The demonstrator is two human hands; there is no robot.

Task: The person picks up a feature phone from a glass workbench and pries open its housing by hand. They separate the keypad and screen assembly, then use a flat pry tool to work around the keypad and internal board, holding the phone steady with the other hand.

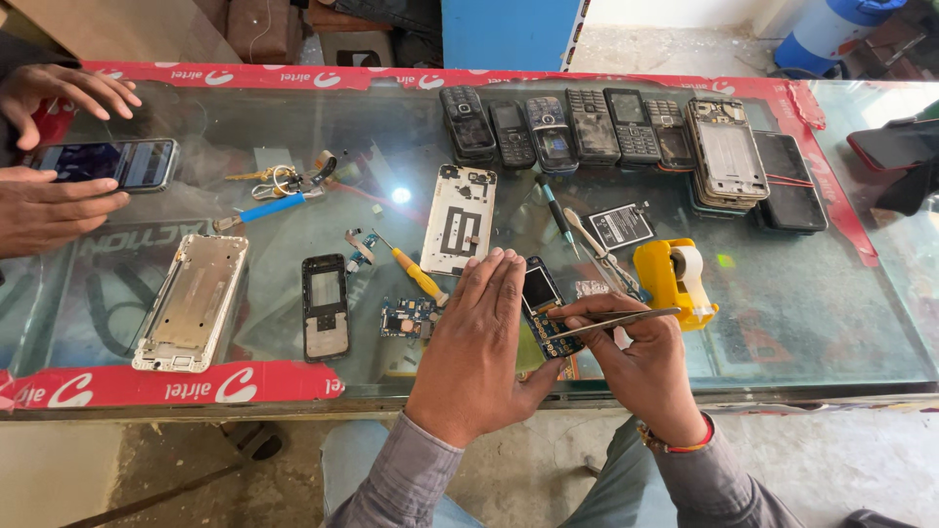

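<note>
My left hand (477, 342) holds a small opened phone board with a dark screen (541, 298) above the glass counter, fingers straight along its left side. My right hand (641, 357) grips metal tweezers (611, 321) whose tips point left onto the lower part of that board. A yellow-handled screwdriver (416, 274) and a small blue circuit board (403, 318) lie just left of my left hand. A white phone back panel (460, 218) lies beyond my fingertips.
A row of several keypad phones (562, 127) and stacked phone frames (729, 152) lines the far edge. A yellow tape dispenser (675, 279), a battery (621, 227), a silver frame (193, 303), a black phone shell (325, 306) and keys (284, 181) lie about. Another person's hands (44, 205) hold a smartphone (112, 161) at left.
</note>
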